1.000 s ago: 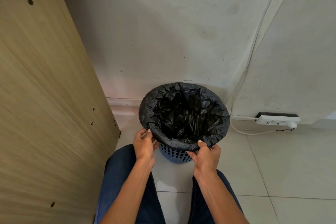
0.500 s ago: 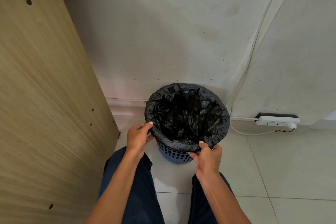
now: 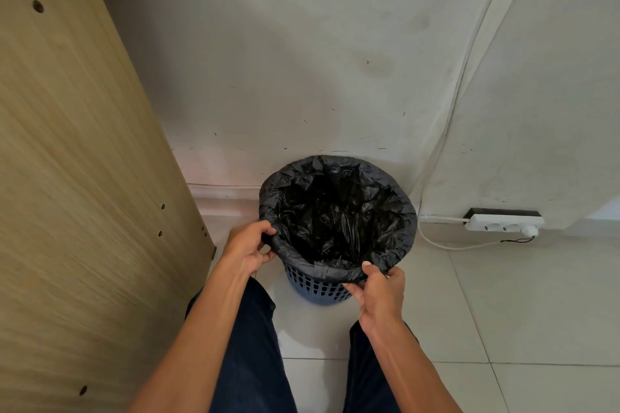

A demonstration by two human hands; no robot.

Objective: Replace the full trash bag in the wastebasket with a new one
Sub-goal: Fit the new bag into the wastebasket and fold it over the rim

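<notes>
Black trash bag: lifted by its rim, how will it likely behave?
Probably floppy: the black trash bag is crinkled film draped over the blue wastebasket. Likely light: only film shows inside, though its depths are dark. Where the left hand and right hand pinch its rim, it may stretch.

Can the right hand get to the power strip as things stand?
Probably, once freed: right hand pinches the trash bag rim; only floor tile and a white cable lie between it and the power strip.
</notes>
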